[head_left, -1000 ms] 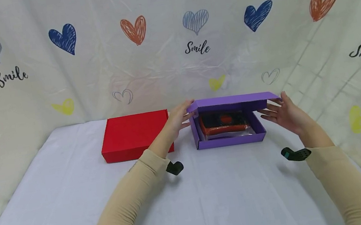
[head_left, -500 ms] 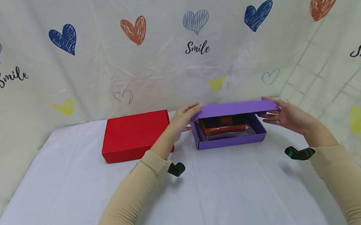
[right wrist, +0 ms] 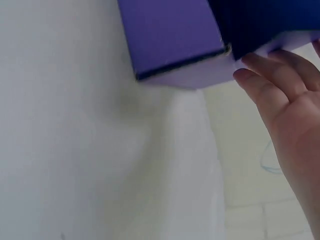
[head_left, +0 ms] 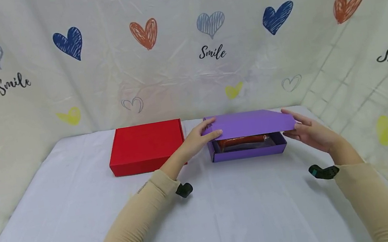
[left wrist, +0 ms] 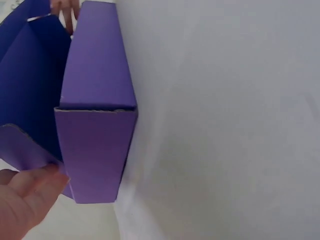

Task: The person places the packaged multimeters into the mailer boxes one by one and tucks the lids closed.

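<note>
In the head view a purple cardboard box (head_left: 249, 153) sits on the table, its hinged lid (head_left: 247, 123) tilted partway down over it. Inside, under the lid's front edge, shows part of a red-brown item in clear plastic wrap (head_left: 244, 141); the rest is hidden. My left hand (head_left: 195, 141) touches the lid's left side, two digits reaching over its top. In the left wrist view its fingertips (left wrist: 56, 175) rest against the lid's side flap. My right hand (head_left: 310, 133) is at the lid's right end, with straight fingers (right wrist: 265, 75) against the flap in the right wrist view.
A closed red box (head_left: 147, 147) stands left of the purple one, beside the left forearm. White cloth (head_left: 248, 209) covers the table. Behind it hangs a pale curtain (head_left: 179, 73) printed with hearts and "Smile".
The purple lid has swung down and toward me, hiding more of the wrapped item. Both hands have followed it downward at its two sides. The red box has stayed put.
</note>
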